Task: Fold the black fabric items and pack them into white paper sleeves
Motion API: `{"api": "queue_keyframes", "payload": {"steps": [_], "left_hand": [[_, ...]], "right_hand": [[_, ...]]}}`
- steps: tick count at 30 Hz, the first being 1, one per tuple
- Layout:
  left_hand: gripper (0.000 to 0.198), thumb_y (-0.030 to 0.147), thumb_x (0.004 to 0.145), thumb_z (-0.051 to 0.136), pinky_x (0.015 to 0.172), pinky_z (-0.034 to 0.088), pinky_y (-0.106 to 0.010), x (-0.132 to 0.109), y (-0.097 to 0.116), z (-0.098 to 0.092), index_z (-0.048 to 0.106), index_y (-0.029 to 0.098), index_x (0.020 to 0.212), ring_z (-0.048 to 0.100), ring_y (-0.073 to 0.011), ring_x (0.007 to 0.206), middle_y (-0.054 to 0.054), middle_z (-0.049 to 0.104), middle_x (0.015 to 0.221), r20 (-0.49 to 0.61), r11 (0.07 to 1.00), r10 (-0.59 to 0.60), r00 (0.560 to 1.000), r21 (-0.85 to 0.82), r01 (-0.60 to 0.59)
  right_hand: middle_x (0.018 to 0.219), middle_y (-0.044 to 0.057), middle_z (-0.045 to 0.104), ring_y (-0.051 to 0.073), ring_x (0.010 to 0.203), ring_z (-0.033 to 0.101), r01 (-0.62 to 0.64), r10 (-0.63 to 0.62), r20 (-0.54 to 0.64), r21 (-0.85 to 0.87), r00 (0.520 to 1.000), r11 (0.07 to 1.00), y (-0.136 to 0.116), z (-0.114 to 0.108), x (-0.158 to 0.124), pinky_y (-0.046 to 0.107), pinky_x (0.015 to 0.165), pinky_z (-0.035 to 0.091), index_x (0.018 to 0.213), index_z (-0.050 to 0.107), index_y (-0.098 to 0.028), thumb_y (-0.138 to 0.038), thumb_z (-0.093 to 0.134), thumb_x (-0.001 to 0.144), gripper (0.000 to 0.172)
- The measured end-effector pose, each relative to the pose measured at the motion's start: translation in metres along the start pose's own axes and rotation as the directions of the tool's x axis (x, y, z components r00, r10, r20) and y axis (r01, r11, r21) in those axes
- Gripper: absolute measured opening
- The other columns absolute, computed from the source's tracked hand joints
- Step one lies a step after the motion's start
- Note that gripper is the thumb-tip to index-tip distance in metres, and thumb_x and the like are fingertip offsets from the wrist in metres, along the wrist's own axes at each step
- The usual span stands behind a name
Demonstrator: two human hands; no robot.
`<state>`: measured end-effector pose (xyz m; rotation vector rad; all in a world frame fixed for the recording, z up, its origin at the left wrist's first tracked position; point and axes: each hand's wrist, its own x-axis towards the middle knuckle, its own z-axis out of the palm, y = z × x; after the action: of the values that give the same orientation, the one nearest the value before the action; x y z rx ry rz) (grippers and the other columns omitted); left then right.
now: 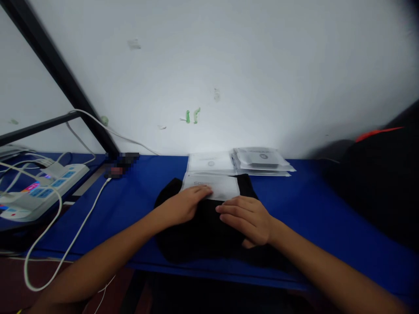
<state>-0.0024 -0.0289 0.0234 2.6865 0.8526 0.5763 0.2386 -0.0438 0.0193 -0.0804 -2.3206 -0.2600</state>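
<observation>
Black cloth [209, 235], perhaps a folded garment, lies on the blue table in front of me. A flat, frosted plastic bag [225, 186] with dark print rests on its far part. My left hand [188, 203] lies across the bag's near left part, fingers stretched to the right. Close to the bag's near right edge, my right hand [245, 218] rests on the black cloth with its fingers extended. Both palms face down, and neither hand is closed around anything.
Behind the cloth lie another frosted bag [209, 162] and a stack of similar bags [263, 158] against the wall. At left are a white power strip [46, 192], a white cable [87, 218] and a black frame [62, 74]. A dark bulky object [376, 183] stands at right.
</observation>
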Motion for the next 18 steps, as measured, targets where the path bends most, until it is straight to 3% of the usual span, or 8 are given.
{"api": "queue_keyframes", "payload": {"steps": [4, 7, 11, 13, 16, 18], "left_hand": [[0.055, -0.003, 0.078, 0.035, 0.108, 0.046, -0.041, 0.015, -0.025, -0.016, 0.055, 0.013, 0.127, 0.054, -0.0196, 0.127, -0.013, 0.059, 0.133, -0.218, 0.993, 0.050, 0.975, 0.114, -0.025], [0.050, -0.002, 0.081, 0.036, 0.109, 0.045, -0.041, 0.038, -0.049, -0.022, 0.058, 0.010, 0.124, 0.054, -0.0205, 0.127, -0.014, 0.060, 0.133, -0.280, 0.975, 0.051, 0.958, 0.220, 0.012], [0.053, -0.003, 0.080, 0.036, 0.115, 0.036, -0.043, 0.072, -0.080, -0.013, 0.056, 0.008, 0.128, 0.046, -0.0218, 0.134, -0.015, 0.053, 0.141, -0.216, 0.941, -0.172, 0.961, 0.252, 0.225], [0.050, 0.000, 0.083, 0.038, 0.115, 0.035, -0.045, 0.086, -0.091, -0.003, 0.055, 0.007, 0.129, 0.046, -0.0241, 0.134, -0.017, 0.052, 0.141, -0.155, 0.934, -0.235, 0.960, 0.237, 0.267], [0.040, 0.022, 0.089, 0.051, 0.109, 0.041, -0.046, 0.097, -0.098, 0.010, 0.057, 0.007, 0.126, 0.053, -0.0304, 0.127, -0.019, 0.058, 0.133, -0.044, 0.945, -0.261, 0.964, 0.192, 0.265], [0.052, 0.043, 0.088, 0.058, 0.107, 0.042, -0.048, 0.099, -0.095, 0.014, 0.056, 0.009, 0.127, 0.054, -0.0344, 0.125, -0.020, 0.058, 0.133, 0.009, 0.949, -0.282, 0.959, 0.150, 0.277]], "right_hand": [[0.105, 0.014, 0.070, 0.023, 0.106, 0.063, -0.005, 0.007, -0.035, 0.043, 0.999, 0.999, -0.004, -0.006, 0.004, 0.040, 0.087, 0.054, 0.109, 0.056, -0.012, -0.039, 0.018, 0.103, 0.048], [0.113, 0.014, 0.069, 0.023, 0.118, 0.057, -0.021, 0.021, -0.001, 0.017, 1.000, 1.000, -0.007, -0.006, 0.007, 0.042, 0.099, 0.048, 0.110, 0.057, -0.012, -0.028, 0.022, 0.102, 0.039], [0.122, 0.013, 0.066, 0.022, 0.124, 0.052, -0.071, 0.073, 0.050, -0.032, 0.996, 0.997, -0.006, -0.003, 0.006, 0.044, 0.104, 0.043, 0.114, 0.058, -0.015, -0.022, 0.026, 0.100, 0.036], [0.125, 0.013, 0.063, 0.023, 0.124, 0.051, -0.091, 0.095, 0.054, -0.061, 0.994, 0.994, -0.003, 0.000, 0.005, 0.045, 0.100, 0.045, 0.115, 0.060, -0.017, -0.019, 0.031, 0.100, 0.033], [0.131, 0.014, 0.058, 0.024, 0.121, 0.050, -0.121, 0.127, 0.114, -0.052, 0.985, 0.991, -0.001, 0.002, 0.003, 0.043, 0.094, 0.049, 0.119, 0.059, -0.017, -0.014, 0.037, 0.097, 0.032], [0.135, 0.015, 0.054, 0.024, 0.121, 0.049, -0.157, 0.158, 0.167, -0.021, 0.973, 0.987, 0.000, 0.002, 0.002, 0.042, 0.095, 0.049, 0.126, 0.055, -0.017, -0.008, 0.038, 0.093, 0.038]]}}
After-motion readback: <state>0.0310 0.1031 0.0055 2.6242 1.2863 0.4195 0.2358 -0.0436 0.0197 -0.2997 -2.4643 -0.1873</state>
